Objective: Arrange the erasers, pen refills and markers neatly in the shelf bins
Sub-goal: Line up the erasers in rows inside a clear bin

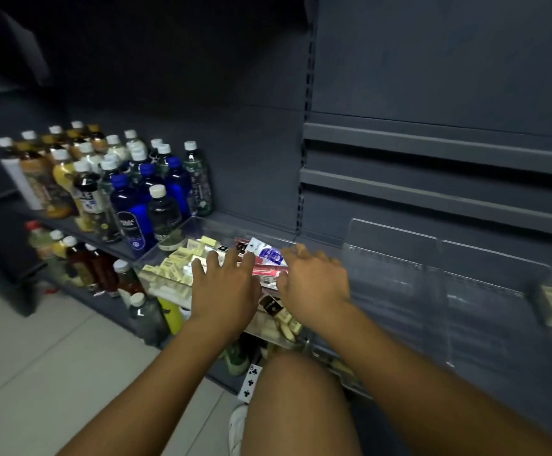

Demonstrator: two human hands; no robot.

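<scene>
- Shelving (432,149): dark grey painted metal, matte, with slotted uprights.
- Clear bin (199,225): rigid glossy acrylic holding a mixed heap. The neighbouring bins (393,258) to the right show little inside, so most of the sorting seems left to do.
- Left hand (223,287): over the heap, fingers straight and spread, holding nothing.
- Right hand (314,284): just beside it, fingers loosely bent over the packets; whether they pinch one I cannot tell.
- Erasers (169,271): small cream wrapped blocks, jumbled at the bin's left.
- Red packet (268,269) and purple-white packet (269,253): flat, glossy, possibly refills, lying askew. No markers are recognisable.
</scene>
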